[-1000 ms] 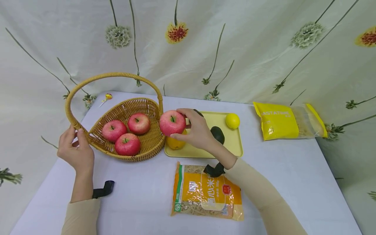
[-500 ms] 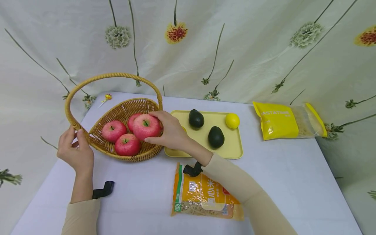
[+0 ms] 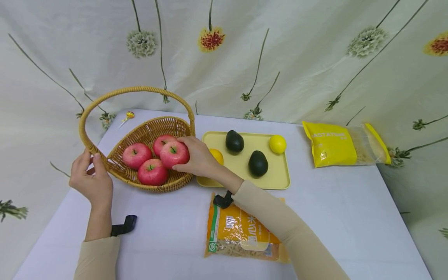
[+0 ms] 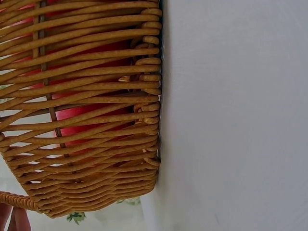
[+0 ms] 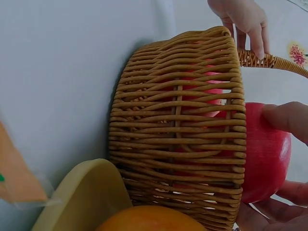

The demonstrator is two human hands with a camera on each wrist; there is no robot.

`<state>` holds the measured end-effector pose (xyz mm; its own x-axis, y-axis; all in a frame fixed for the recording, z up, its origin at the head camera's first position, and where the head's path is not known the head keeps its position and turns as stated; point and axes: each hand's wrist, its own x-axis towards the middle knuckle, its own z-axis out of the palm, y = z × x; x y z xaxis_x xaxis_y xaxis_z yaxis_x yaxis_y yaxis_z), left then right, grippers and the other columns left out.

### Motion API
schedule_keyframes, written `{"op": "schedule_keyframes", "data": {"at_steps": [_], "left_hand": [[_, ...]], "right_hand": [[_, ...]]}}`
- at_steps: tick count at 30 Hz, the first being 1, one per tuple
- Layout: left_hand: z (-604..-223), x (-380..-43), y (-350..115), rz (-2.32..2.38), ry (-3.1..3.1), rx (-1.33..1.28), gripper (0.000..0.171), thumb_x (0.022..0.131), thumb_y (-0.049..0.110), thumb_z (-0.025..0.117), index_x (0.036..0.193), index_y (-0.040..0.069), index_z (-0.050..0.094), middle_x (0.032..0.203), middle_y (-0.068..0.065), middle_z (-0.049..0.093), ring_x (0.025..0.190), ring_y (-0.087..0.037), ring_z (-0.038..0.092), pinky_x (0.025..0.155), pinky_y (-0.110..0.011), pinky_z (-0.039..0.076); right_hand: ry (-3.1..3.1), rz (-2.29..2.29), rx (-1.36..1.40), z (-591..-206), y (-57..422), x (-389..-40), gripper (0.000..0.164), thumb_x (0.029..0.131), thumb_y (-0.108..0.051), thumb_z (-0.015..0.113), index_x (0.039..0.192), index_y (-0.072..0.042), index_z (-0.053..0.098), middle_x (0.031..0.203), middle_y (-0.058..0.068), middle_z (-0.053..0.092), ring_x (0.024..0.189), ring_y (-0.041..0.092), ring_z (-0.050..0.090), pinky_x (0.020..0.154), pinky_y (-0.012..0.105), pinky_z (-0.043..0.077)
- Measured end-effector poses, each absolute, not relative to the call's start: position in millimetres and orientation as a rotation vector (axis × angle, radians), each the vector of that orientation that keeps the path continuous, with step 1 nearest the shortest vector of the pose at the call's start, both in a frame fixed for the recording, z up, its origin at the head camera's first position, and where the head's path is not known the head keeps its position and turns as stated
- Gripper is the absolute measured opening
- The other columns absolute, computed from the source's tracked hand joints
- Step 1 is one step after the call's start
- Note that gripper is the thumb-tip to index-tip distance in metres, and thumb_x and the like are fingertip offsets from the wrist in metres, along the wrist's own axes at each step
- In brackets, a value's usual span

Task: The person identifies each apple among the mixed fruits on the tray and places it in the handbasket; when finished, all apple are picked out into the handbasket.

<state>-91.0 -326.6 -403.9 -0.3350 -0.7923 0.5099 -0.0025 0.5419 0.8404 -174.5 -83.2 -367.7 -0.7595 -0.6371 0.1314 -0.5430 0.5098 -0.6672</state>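
A wicker basket stands at the left of the table, its arched handle rising over it. My left hand pinches the foot of that handle at the basket's left end. Inside lie three red apples, one at the left, one in front and one behind. My right hand grips a fourth apple at the basket's right side. In the right wrist view this gripped apple shows at the rim, thumb on one side and fingers on the other.
Right of the basket, a yellow tray bears two avocados, a lemon and an orange fruit. An orange pasta bag lies in front, partly under my right arm. A yellow bag lies far right; a lollipop is behind the basket.
My right hand has carried its apple leftward from over the tray and then down into the basket among the others. The left hand has stayed on the handle.
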Motion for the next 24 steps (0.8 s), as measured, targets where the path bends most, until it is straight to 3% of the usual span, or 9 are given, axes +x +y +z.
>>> {"op": "schedule_keyframes", "data": {"at_steps": [10,24], "left_hand": [[-403,-91,-326,-0.950,-1.731,0.668,0.026,0.095,0.016,0.060,0.119,0.020,0.071,0.101,0.025,0.061,0.088,0.013,0.053,0.069,-0.007,0.039],[-408,-92,-330,-0.945,-1.736,0.658,0.026,0.095,0.018,0.061,0.118,0.022,0.071,0.102,0.022,0.064,0.088,0.013,0.053,0.069,-0.007,0.039]], "right_hand": [[2.651,-0.958,-1.078,-375,-93,-182,0.073,0.080,-0.033,0.079,0.140,-0.006,0.046,0.138,0.008,0.051,0.123,0.020,0.049,0.098,0.028,0.049],[2.671,-0.811,-1.040,-376,-106,-191,0.081,0.077,-0.035,0.080,0.143,-0.004,0.044,0.126,0.009,0.053,0.106,0.018,0.052,0.091,0.028,0.050]]}}
